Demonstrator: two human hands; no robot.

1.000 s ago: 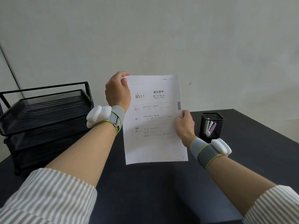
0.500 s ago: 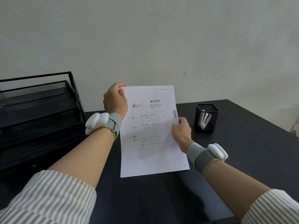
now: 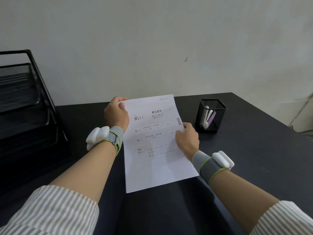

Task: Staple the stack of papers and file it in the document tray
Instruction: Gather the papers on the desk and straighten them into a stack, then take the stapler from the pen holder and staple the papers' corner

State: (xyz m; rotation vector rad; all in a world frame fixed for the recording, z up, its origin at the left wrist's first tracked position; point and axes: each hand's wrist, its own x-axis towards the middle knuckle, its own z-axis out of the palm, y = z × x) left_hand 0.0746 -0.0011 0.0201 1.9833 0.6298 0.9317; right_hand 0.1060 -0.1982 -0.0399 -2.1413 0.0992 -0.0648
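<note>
Both hands, right hand [image 3: 187, 139] pinching the side edge and left hand [image 3: 116, 114] the top corner, have lowered the stack of papers [image 3: 157, 145] toward the desk [image 3: 254, 150], unstapled, while the document tray [image 3: 22, 102] has slid leftward.

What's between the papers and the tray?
Nothing visible. The papers are held in both hands, left hand and right hand; only bare desk lies toward the tray at left.

Black table [image 3: 254, 167] carried a black mesh document tray [image 3: 25, 116] at left, mesh pen cup [image 3: 211, 116] far right.
</note>
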